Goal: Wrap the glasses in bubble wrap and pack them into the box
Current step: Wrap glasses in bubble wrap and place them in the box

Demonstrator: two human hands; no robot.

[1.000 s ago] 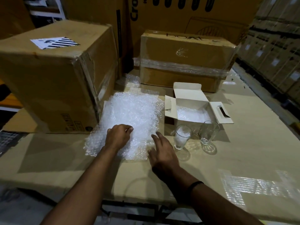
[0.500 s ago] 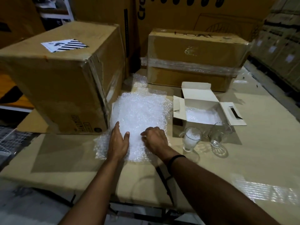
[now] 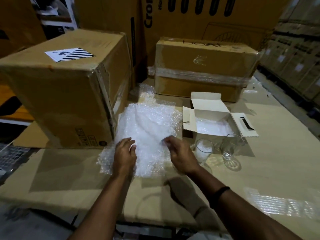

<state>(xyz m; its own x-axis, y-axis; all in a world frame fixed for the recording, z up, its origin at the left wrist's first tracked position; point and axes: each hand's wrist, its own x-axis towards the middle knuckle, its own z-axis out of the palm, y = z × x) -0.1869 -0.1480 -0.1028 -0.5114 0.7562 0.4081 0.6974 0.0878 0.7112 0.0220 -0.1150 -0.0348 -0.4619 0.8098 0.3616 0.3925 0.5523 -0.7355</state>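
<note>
A stack of bubble wrap [image 3: 149,125] lies in the middle of the cardboard-covered table [image 3: 270,170]. My left hand [image 3: 124,155] rests flat on its near left part. My right hand [image 3: 181,155] has curled fingers that pinch the top sheet at its near edge, and that sheet rises in a ridge between my hands. Two clear glasses stand upright just right of my right hand, one nearer [image 3: 203,151] and one further right [image 3: 231,149]. Behind them sits a small white box [image 3: 207,102] with open flaps and bubble wrap inside.
A large brown carton [image 3: 65,94] stands close against the wrap's left side. A taped carton [image 3: 204,70] sits behind the white box, with taller cartons behind it. Stacked boxes line the far right. The table's front edge runs below my forearms.
My right hand moved from the table onto the wrap's near edge and took hold of the top sheet. My left hand went from curled to flat on the wrap.
</note>
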